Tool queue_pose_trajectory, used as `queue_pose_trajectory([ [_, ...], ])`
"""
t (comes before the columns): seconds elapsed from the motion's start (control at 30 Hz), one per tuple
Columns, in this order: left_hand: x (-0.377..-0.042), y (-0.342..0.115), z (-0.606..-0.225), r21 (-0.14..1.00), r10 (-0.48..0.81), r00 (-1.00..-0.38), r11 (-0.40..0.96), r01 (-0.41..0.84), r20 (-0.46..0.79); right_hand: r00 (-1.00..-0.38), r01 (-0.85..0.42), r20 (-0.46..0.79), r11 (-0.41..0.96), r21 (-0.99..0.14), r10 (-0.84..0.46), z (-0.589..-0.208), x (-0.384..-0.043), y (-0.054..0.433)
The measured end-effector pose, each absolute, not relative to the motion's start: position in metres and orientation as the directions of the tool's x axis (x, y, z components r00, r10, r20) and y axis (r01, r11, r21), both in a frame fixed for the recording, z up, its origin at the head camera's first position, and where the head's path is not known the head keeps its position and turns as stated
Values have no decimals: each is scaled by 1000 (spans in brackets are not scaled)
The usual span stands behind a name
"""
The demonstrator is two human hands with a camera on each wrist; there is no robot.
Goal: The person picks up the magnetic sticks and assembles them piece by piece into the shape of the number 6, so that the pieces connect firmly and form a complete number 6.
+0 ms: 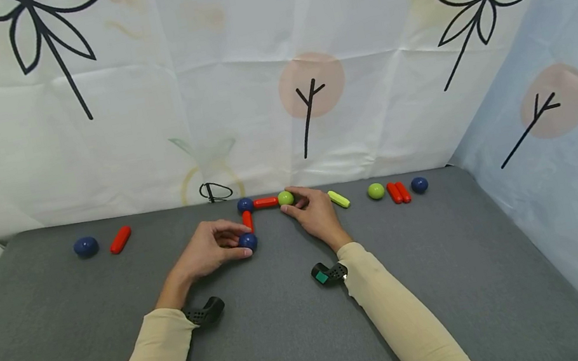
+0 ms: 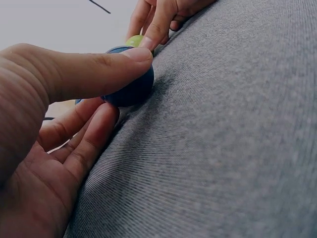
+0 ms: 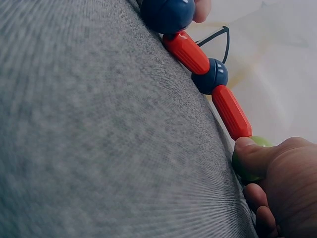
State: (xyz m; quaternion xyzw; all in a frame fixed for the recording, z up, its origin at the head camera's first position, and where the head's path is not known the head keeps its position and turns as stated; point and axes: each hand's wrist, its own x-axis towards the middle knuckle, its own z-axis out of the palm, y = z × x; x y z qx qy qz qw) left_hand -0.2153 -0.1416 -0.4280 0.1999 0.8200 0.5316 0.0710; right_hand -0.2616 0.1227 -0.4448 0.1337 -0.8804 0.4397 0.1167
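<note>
Near the back of the table, an L-shaped chain joins balls and rods. My left hand (image 1: 207, 250) pinches the near blue ball (image 1: 247, 242) between thumb and fingers. From it a red rod (image 1: 248, 220) runs back to a second blue ball (image 1: 245, 205) at the corner. Another red rod (image 1: 266, 202) leads right from that corner to a green ball (image 1: 285, 198). My right hand (image 1: 315, 213) holds this green ball, its thumb on the near side. In the right wrist view the rods (image 3: 232, 113) meet the balls end to end.
Right of my right hand lie a yellow-green rod (image 1: 339, 199), a loose green ball (image 1: 376, 191), two red rods (image 1: 399, 192) side by side and a blue ball (image 1: 419, 185). At the left are a blue ball (image 1: 86, 247) and a red rod (image 1: 121, 240). A white cloth (image 1: 243, 117) hangs behind.
</note>
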Motion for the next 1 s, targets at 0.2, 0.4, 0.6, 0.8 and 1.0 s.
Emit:
queue_pose_trajectory([
  [0.2,-215,-142,-429,902,412,-904,337,270,116,-938,-335,322,584,-739,-130,-445,-262,123],
  [0.4,-216,-143,-430,915,429,-894,297,272,126,-937,-336,326,591,-733,-129,-446,-263,123],
  [0.6,-217,-143,-431,925,431,-893,270,266,131,-937,-334,325,592,-734,-126,-446,-263,123],
  [0.8,-217,-141,-432,923,420,-896,267,277,147,-939,-331,320,586,-740,-127,-444,-262,123],
  [1.0,-217,-141,-433,924,408,-900,262,277,154,-937,-336,324,584,-739,-129,-444,-261,123],
])
